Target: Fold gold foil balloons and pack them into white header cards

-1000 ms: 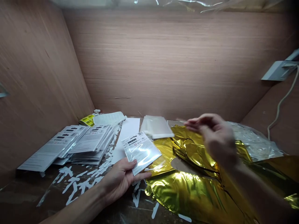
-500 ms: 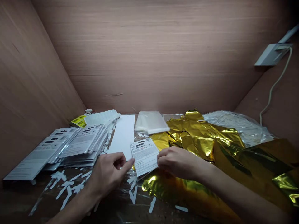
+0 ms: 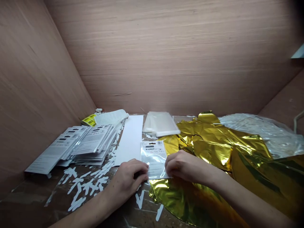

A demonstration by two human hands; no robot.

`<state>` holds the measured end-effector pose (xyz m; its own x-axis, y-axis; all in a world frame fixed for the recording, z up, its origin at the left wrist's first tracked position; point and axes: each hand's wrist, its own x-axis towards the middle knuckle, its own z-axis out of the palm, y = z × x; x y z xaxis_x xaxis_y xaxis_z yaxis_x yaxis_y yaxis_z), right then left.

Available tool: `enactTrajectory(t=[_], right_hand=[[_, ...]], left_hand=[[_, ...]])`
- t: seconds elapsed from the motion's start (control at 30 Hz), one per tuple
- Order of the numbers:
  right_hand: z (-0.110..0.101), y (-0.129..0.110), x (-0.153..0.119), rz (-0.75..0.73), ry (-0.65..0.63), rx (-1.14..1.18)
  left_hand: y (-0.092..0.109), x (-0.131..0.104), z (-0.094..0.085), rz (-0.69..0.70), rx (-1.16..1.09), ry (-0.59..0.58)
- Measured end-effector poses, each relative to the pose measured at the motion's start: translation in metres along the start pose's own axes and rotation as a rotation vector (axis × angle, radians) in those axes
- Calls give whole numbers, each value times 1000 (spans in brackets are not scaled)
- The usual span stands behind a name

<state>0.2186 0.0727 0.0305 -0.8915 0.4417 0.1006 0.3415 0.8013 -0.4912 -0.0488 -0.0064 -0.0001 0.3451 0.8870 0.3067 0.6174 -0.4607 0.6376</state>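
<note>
nearest, white strips litter the dark tabletop. the left hand is half curled at the lower left corner of a clear-sleeved card, whether gripping i cannot tell; the right hand has its fingers closed on the right edge, probably to keep the card square. a barcode and seemingly a ce mark show; finer print is illegible. beside the card spreads gold foil. leftward, stacked cards lie fanned, presumably for order. beyond sit clear sleeves and unreadable yellow labels.
</note>
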Motion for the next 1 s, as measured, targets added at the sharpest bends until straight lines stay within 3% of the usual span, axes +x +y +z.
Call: enactTrajectory(t=[0.13, 0.43, 0.57, 0.77, 0.87, 1.0], right_hand=[[6, 7, 0, 4, -7, 5], [11, 7, 1, 144, 48, 26], [11, -1, 7, 322, 175, 102], [17, -14, 15, 610, 449, 646], [17, -22, 18, 532, 543, 772], [12, -38, 18, 370, 488, 789]], left_hand=[[-11, -2, -7, -18, 2, -11], [-22, -1, -23, 15, 138, -203], [-10, -6, -23, 35, 96, -90], [9, -15, -14, 5, 100, 1], [7, -16, -8, 5, 184, 31], [5, -12, -8, 3, 353, 66]])
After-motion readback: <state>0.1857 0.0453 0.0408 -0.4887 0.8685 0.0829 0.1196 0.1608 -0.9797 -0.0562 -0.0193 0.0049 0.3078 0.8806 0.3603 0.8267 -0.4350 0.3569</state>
